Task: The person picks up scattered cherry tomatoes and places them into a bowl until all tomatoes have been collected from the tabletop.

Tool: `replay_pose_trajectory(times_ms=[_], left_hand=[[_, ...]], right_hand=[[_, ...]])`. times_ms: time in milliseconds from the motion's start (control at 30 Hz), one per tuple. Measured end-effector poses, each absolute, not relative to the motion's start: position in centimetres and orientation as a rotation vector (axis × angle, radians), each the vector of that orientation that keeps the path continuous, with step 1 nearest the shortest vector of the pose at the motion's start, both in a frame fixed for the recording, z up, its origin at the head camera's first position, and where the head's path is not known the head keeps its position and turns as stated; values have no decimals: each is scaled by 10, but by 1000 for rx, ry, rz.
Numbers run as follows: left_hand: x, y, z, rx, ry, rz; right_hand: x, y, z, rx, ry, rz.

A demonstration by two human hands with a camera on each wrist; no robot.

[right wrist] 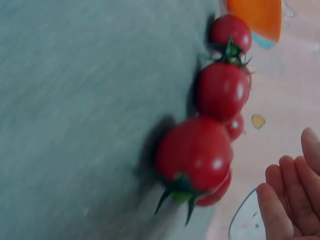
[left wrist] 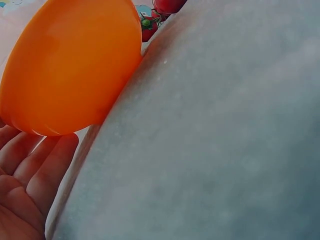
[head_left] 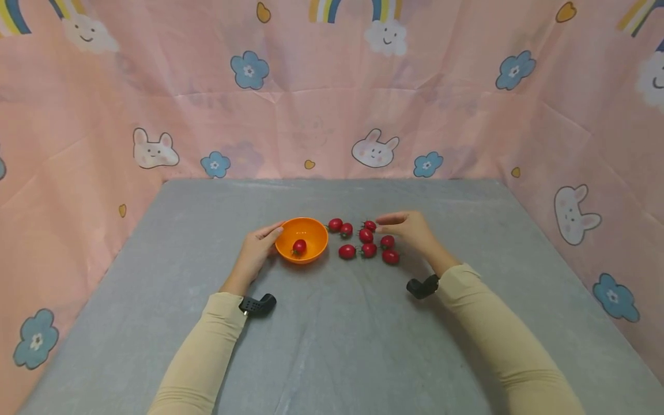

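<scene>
An orange bowl (head_left: 317, 245) stands on the grey table with one cherry tomato (head_left: 299, 246) inside. My left hand (head_left: 255, 252) holds the bowl at its left side, thumb at the rim; in the left wrist view the fingers (left wrist: 55, 165) lie against the outer wall. Right of the bowl several red cherry tomatoes (head_left: 366, 236) with green stems lie in a loose cluster. At the far right of this cluster my right hand (head_left: 412, 230) hovers, fingertips close to the rearmost right tomato (head_left: 369, 226). The right wrist view shows its fingers (right wrist: 275, 210) holding nothing.
A grey cloth covers the table (head_left: 321, 346). Behind and on both sides hangs a pink curtain (head_left: 311, 115) printed with rabbits, flowers and rainbows. Each wrist wears a black camera mount (head_left: 257, 305).
</scene>
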State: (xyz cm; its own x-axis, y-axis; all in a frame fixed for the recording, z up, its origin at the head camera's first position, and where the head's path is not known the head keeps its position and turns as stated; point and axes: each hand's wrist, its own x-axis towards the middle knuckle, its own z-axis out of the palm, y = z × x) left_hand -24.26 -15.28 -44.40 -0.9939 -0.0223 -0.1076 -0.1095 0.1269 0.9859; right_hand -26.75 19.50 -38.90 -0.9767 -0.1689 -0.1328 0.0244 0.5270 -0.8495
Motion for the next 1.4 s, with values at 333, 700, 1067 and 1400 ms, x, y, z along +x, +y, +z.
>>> replay_pose_trajectory(times_ms=[333,700,1067,1400], left_hand=[[-246,-156,-445,-133,2286,2050],[-246,-157,-445,-151,2292,2044],[-245,-156,-448,-147,2313,2020],[-245,-154,-448,-134,2297,2037]], right_hand=[[-270,215,-394,-88,2571,-1377],[-271,222,-400,-101,2547,-1323],[-272,221,-412,-99,2547,-1273],[-272,220,-415,-20,2535,-1238]])
